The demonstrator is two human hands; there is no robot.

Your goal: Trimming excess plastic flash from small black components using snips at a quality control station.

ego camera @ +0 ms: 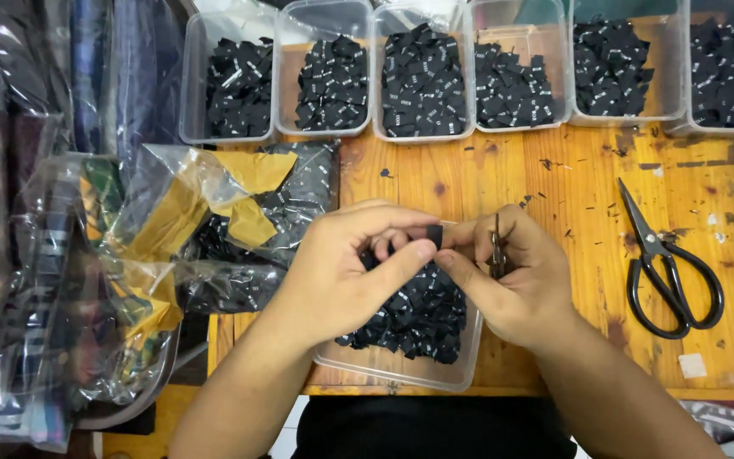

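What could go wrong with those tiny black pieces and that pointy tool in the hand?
1. The right hand holds a small metal snipper close to the left hand pinching a black label; a fingertip might get nicked.
2. The clear tray under the hands sits at the wooden table edge; a bump could tip the labels off.
3. The big black scissors lie open nearby, so a reaching hand might catch the blades.
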